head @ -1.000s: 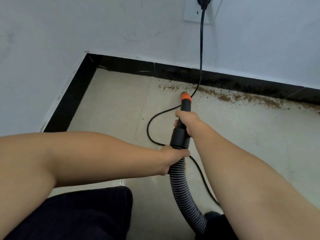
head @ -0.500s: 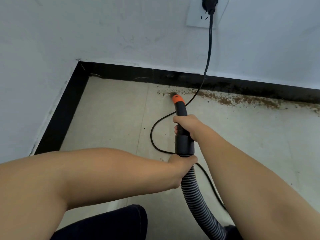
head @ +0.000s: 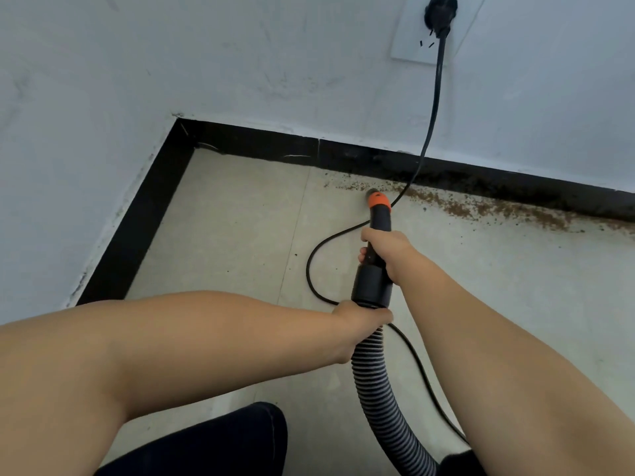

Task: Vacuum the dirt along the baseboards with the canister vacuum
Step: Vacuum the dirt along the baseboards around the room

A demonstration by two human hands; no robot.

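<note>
Nearest, the left hand point(head: 360, 324) grips the ribbed hose point(head: 381, 383); ahead of it the right hand point(head: 386, 250) holds the nozzle point(head: 378, 207). Its long axis points forward, tip at the left end of the dirt point(head: 498, 209), which trails rightward along the baseboard point(head: 515, 187).

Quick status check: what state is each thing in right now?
Plug: seated in the wall socket.
Nozzle: tip at the dirt's left end.
Dirt: mostly uncollected along the baseboard.
Right hand: grips the nozzle.
Left hand: grips the hose.
</note>
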